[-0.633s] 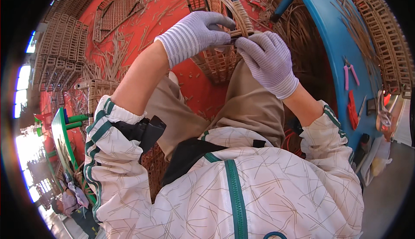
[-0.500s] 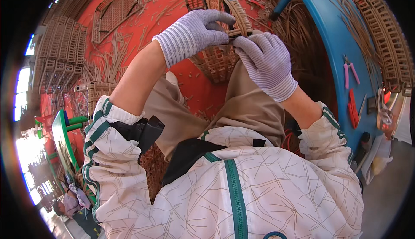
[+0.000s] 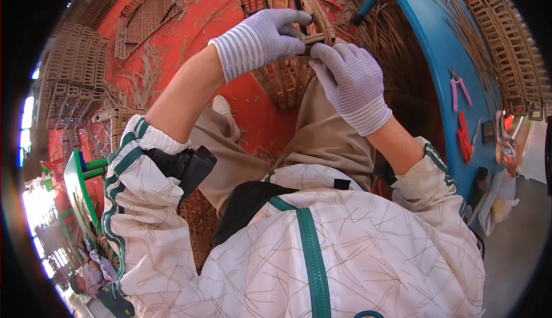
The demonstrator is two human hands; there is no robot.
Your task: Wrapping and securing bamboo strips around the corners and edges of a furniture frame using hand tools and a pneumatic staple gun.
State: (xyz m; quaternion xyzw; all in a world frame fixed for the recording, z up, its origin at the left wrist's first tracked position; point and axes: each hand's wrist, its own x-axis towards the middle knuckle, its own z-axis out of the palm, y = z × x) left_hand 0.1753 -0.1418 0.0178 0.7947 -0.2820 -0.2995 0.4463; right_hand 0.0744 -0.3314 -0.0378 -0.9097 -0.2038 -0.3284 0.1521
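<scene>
your left hand (image 3: pixel 261 39), in a pale knitted glove, comes in from nine o'clock and its grip is clenched on the curved rim of the brown woven cane basket (image 3: pixel 287 74) that rests on your knee. your right hand (image 3: pixel 352 85), gloved the same, meets it from four o'clock, its grip pinching a thin cane strip at the same spot on the rim. the two sets of fingertips touch at the rim, so the basket's worked edge lies right between them, with the basket's woven body hanging below toward six o'clock, against your tan trouser leg (image 3: pixel 325 140).

at two o'clock the round blue bench (image 3: pixel 443 48) carries loose cane slivers, pink-handled pliers (image 3: pixel 458 88) and red-handled cutters (image 3: pixel 464 137), all well apart from your hands. more woven cane panels (image 3: pixel 146 13) lie flat on the red floor (image 3: pixel 230 94) at eleven o'clock, with cane scraps scattered about them. stacked woven trays (image 3: pixel 72 88) sit further out at nine o'clock.
</scene>
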